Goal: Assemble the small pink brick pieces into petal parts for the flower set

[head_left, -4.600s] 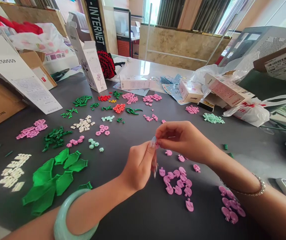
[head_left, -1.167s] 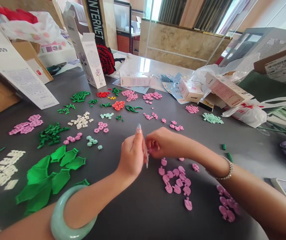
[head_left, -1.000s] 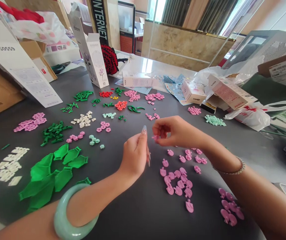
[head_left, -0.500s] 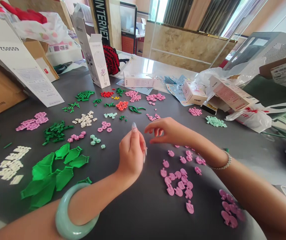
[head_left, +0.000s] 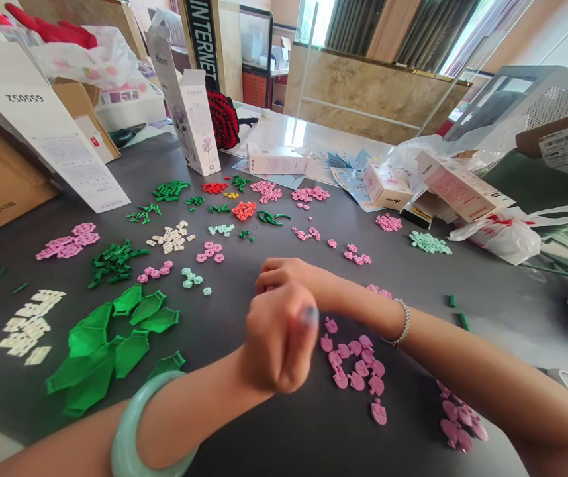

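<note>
1. Far left, a white carton marked 655052 (head_left: 60,136) stands beside a brown cardboard box (head_left: 3,179); nearer, cream pieces (head_left: 28,326) and large green leaf pieces (head_left: 88,368) lie on the tabletop (head_left: 264,437).
2. Further in, dark green pieces (head_left: 114,260), white pieces (head_left: 171,237) and pink ring pieces (head_left: 209,252) lie in separate piles.
3. The left hand (head_left: 281,338) is curled like a loose fist and blurred; whether its fingers grip anything, I cannot tell.
4. The right hand (head_left: 296,277), partly hidden behind it, has bent fingers; a trace of pink shows there, too unclear to call a grip. The step in hand looks like handling small pink parts between both hands; the next move seems to call for a precise pinch, with the left fist blocking the view.
5. Just right of the hands, pink petal pieces (head_left: 362,368) lie loosely grouped.
6. Farther right, more round pink pieces (head_left: 449,432) lie partly covered by the right forearm (head_left: 467,344).
</note>
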Demonstrator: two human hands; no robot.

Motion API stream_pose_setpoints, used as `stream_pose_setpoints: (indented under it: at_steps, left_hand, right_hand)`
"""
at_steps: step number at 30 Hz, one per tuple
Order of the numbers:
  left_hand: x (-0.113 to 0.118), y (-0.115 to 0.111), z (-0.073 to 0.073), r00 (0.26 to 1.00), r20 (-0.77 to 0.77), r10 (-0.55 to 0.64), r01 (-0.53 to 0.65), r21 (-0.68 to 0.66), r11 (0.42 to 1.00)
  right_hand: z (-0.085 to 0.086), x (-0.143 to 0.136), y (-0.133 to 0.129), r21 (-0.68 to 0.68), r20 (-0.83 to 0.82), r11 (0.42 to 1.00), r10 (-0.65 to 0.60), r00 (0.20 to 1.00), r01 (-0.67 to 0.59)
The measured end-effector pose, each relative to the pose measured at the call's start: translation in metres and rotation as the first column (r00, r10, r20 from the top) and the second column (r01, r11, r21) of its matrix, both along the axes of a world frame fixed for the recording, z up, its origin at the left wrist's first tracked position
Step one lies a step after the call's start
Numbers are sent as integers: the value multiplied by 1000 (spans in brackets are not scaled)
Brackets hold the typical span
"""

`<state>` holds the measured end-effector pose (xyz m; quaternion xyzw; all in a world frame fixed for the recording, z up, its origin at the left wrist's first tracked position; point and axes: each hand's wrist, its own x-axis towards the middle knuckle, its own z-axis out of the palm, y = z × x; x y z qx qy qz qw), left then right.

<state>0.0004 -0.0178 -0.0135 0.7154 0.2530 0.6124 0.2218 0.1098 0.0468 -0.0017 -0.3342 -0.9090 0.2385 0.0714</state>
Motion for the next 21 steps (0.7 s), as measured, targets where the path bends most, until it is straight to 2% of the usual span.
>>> stream_pose_setpoints:
  at_steps: [3, 5, 7, 9, 11, 13, 15, 18, 21]
  left_hand:
    - [-1, -6, 0, 991, -116, -66, 84, 163, 983]
    - [-2, -7, 0, 988, -136, -76, 97, 153, 983]
    - [-2, -7, 0, 992, -97, -81, 87, 61, 994]
    - [-1, -6, 0, 995, -46, -83, 79, -96, 992]
    - [0, -5, 1, 997, 0, -71, 69, -278, 958]
    - [2, -3, 3, 998, 39, -51, 63, -454, 889]
    - [5, 0, 3, 997, 65, -45, 76, -595, 800]
    - [8, 4, 2, 987, 129, -95, 159, -743, 650]
    - [10, 7, 1, 961, 233, -148, 276, -806, 523]
  right_hand:
    - [-1, 0, 1, -30, -38, 999, 11, 999, -12]
    - [0, 2, 2, -32, -60, 999, -10, 998, 8]
    - [5, 7, 2, -27, -80, 999, -29, 996, 27]
    - [11, 15, 3, -26, -122, 998, -66, 990, 63]
    - [19, 26, 2, -67, -205, 988, -150, 967, 139]
    - [26, 37, 1, -177, -315, 959, -268, 910, 221]
    - [30, 46, -2, -299, -425, 925, -349, 835, 234]
    - [34, 52, -10, -402, -535, 905, -355, 767, 139]
    - [37, 50, -20, -444, -543, 894, -325, 775, 64]
